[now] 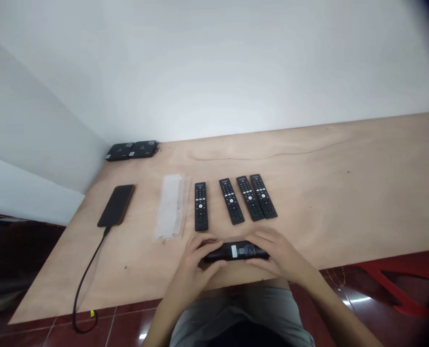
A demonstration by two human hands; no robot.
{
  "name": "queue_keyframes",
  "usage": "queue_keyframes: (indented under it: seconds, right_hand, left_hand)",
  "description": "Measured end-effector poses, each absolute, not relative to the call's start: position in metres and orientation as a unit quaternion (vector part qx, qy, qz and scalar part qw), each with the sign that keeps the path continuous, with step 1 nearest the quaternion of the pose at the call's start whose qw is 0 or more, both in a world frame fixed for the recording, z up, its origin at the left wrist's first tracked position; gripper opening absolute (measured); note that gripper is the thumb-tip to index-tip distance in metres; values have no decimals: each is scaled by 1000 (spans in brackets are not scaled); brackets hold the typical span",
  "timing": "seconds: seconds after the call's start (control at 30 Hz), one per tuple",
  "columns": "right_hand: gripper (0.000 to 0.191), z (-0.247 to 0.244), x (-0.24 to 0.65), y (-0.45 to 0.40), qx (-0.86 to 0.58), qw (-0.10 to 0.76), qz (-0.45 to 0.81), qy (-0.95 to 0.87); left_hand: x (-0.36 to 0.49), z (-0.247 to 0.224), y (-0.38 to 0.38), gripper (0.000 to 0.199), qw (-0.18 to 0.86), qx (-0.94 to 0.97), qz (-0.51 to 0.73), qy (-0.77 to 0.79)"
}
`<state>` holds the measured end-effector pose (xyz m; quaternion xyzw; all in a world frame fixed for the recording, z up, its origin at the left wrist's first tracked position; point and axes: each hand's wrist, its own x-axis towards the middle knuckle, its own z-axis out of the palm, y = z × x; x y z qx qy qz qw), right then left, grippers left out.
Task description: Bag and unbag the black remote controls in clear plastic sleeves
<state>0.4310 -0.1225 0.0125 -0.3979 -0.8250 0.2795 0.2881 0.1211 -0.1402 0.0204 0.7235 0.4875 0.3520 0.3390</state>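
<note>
Black plastic spans the half-curled left hand (195,258) and right hand (277,251), whose fingers and thumbs grip opposite ends of one label-up remote control (239,251) near the tabletop's (344,202) front edge. Just beyond, four remotes (231,201) already lie face up; the held one, seemingly mid-handling, remains apart.

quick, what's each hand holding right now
Left hand: closed, holding one end of the label-up black remote.
Right hand: closed, holding the remote's other end.
</note>
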Motion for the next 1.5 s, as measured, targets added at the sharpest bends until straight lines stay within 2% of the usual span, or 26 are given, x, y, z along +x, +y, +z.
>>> queue_keyframes:
  seconds: [0.1,0.3,0.53,0.87,1.07,1.5]
  right_hand:
    - [48,15,432,-121,-391,288,290,-825]
    - [45,17,435,-118,-378,282,283,-835]
    - [40,12,443,-121,-422,290,259,-819]
    - [39,11,441,-123,-425,294,282,-808]
    - [40,8,442,-123,-420,300,286,-807]
    - [39,10,442,-123,-418,296,285,-810]
  left_hand:
    - [113,22,-139,45,327,762,319,459]
    - [106,23,-140,40,331,743,329,480]
    - [96,20,-144,48,385,673,392,496]
    - [91,14,-145,43,461,641,454,413]
    - [91,20,-143,41,444,627,498,402]
    - [94,21,-140,44,454,629,504,379]
